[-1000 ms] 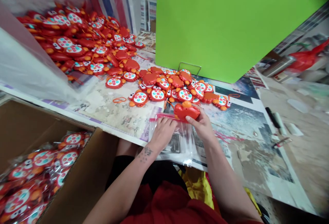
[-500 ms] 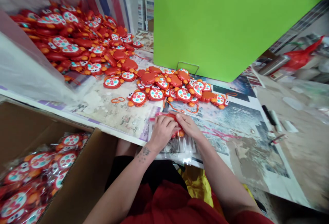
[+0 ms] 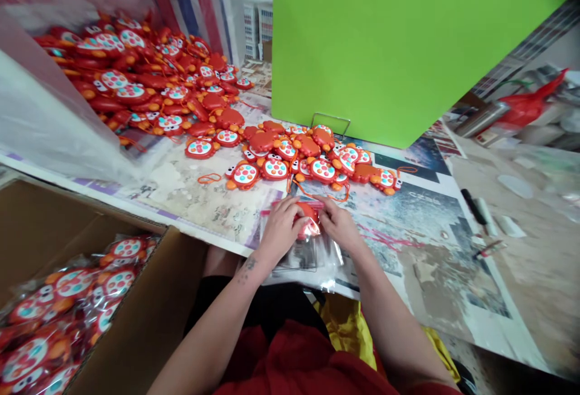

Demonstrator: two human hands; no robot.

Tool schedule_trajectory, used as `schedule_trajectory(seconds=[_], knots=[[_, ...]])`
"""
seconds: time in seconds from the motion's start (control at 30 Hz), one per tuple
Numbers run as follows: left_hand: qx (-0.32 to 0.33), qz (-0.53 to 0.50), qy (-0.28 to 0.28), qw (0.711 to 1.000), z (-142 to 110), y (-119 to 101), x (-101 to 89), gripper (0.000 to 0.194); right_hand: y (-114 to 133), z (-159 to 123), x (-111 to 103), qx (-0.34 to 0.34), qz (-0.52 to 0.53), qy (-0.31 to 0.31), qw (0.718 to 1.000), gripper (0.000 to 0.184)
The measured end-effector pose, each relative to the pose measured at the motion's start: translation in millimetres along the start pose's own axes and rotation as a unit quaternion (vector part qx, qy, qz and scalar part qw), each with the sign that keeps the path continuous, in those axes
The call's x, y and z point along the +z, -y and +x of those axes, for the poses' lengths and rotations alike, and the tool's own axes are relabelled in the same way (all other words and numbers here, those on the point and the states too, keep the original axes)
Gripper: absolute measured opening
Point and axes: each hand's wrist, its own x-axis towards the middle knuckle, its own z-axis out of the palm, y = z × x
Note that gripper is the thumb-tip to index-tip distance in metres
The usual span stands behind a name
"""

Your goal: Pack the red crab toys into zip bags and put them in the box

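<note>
A red toy (image 3: 310, 228) lies inside a clear plastic zip bag (image 3: 302, 260) with a pink strip along its top, at the table's front edge. My left hand (image 3: 283, 226) is closed on the bag's upper left, its thumb against the toy. On the other side, my right hand (image 3: 339, 223) pinches the top edge of the bag at the pink strip. Just beyond my hands lie several loose red crab-like toys (image 3: 275, 168) with white faces, coloured dots and orange cords.
A large heap of the same toys (image 3: 136, 84) spills from a striped sack (image 3: 199, 8) at back left. Bagged toys fill an open cardboard box (image 3: 136, 310) at lower left. A green board (image 3: 385, 51) stands behind. A black marker (image 3: 473, 206) lies right.
The toy now sits inside the bag under the pink strip. My right hand has drawn back from the toy to the bag's top edge, and my hands are slightly farther apart.
</note>
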Motion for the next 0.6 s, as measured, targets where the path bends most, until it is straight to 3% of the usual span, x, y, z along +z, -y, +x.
schedule_trajectory(seconds=[0.23, 0.3, 0.37, 0.43, 0.47, 0.53, 0.6], knots=[[-0.054, -0.013, 0.120, 0.991, 3.2, -20.7, -26.6, 0.008, 10.8, -1.4, 4.6, -0.042, 0.102, -0.056, 0.992, 0.042], [-0.063, -0.042, 0.096, 0.992, -0.1, -22.9, -27.5, 0.010, 13.8, -2.1, 3.9, -0.036, 0.155, -0.068, 0.985, 0.040], [-0.073, -0.055, -0.001, 0.996, -4.2, -18.9, -26.1, 0.015, 16.1, -2.2, 1.8, -0.028, 0.213, -0.086, 0.973, 0.038], [-0.110, -0.096, -0.105, 0.984, -8.0, -9.6, -22.8, 0.037, 17.4, -1.7, -0.2, -0.022, 0.268, -0.101, 0.958, 0.037], [-0.139, -0.138, -0.125, 0.973, -9.6, -4.1, -20.5, 0.048, 17.5, -1.5, -0.8, -0.020, 0.291, -0.107, 0.951, 0.037], [-0.200, -0.241, -0.098, 0.945, -12.0, 6.1, -14.8, 0.056, 16.8, -1.0, -0.8, -0.016, 0.317, -0.110, 0.942, 0.038], [-0.234, -0.328, -0.033, 0.915, -13.6, 12.6, -8.5, 0.046, 15.5, -0.8, 0.1, -0.014, 0.316, -0.107, 0.943, 0.038]])
